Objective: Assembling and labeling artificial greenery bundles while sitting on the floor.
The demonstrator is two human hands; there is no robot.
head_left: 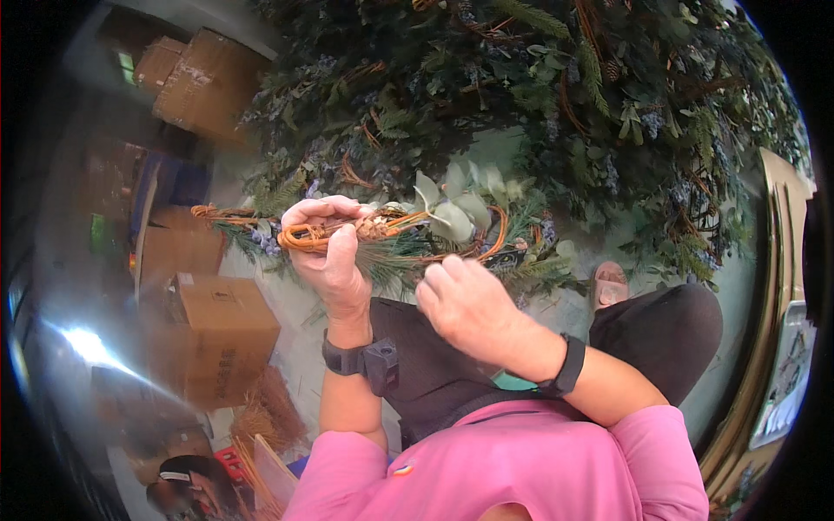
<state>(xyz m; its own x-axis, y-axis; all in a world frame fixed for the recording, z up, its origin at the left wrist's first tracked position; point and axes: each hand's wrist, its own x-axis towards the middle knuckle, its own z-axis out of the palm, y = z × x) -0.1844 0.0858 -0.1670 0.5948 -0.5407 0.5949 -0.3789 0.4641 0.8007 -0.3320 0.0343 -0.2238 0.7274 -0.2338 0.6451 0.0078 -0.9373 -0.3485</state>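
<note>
1. Pink shirt (pixel 512 460) nearest, dark trousers (pixel 665 334) past it; person seated or squatting, can't tell which.
2. Right hand (pixel 473 304): fingers curled in a loose fist, back of hand up, just below the wreath as seen here. Fingertips hidden; can't tell if it pinches anything. Black band (pixel 569 365) on wrist.
3. Left hand (pixel 333 271): clamped on the wreath's bent vine end, thumb on the near side, fingers wrapped behind. Dark strap device (pixel 380 363) on wrist.
4. Wreath (pixel 373 227): in front of the person, gripped near its left part, brown vines plus pale round leaves (pixel 453 221) and pine sprigs.
5. Step, my read: fixing or arranging sprigs on the vine frame, left steadying, right doing the fine work. Next move likely calls for a firm left grip and right fingertips brought to the vines without crushing leaves.
6. Left side: carton (pixel 230 334). Right edge: cardboard sheets (pixel 786 221).
7. Beyond: big heap of greenery (pixel 417 104), berries and cones mixed in; more boxes (pixel 208 82) far left.
</note>
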